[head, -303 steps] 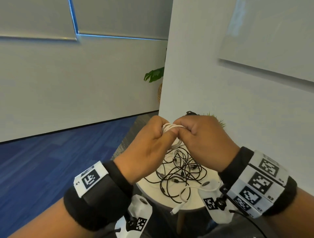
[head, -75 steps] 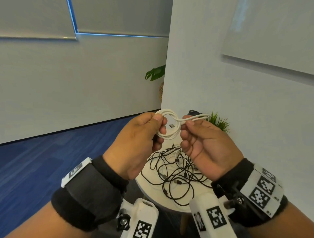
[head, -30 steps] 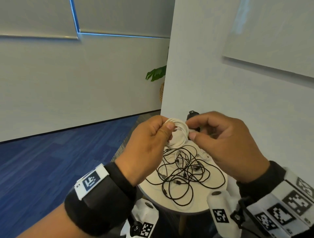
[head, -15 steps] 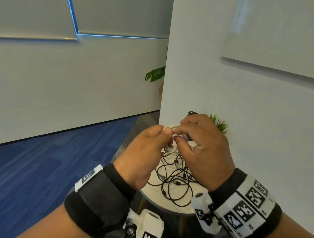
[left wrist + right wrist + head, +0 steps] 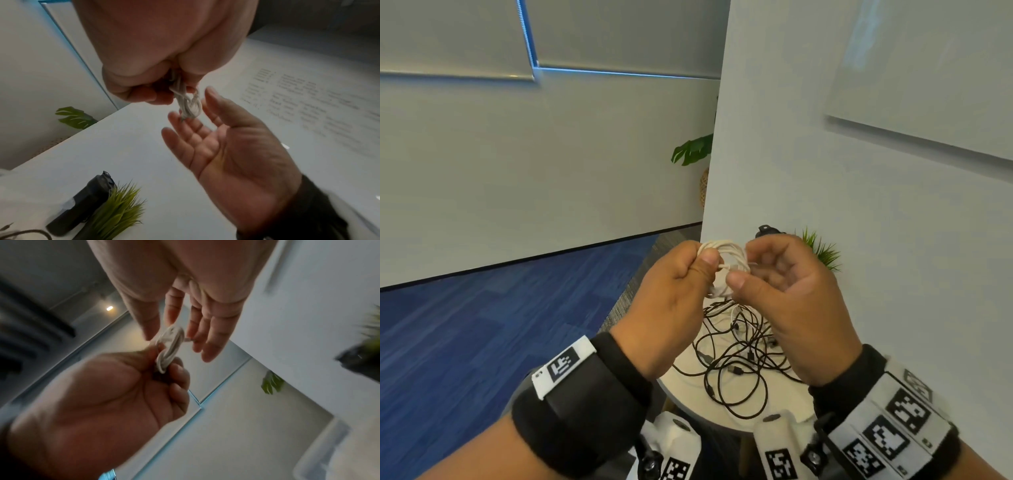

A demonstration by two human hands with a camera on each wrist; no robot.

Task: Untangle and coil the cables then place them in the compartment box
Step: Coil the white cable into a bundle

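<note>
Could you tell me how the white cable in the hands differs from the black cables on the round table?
The white cable is wound into a small tight coil; the black cables sprawl in loose, tangled loops.
The white cable is held up in the air, pinched by the left hand with the right hand open beside it; the black cables lie untouched on the round table.
Both are thin, flexible cords.

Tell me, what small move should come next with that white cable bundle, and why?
Probably the right hand should pinch the loose end and tuck it in. The left hand pinches the small coiled white cable in its grip, while the right hand's fingers lie open beside it, holding nothing. The tangled thin black cables on the round white table wait; no compartment box is in view.
</note>
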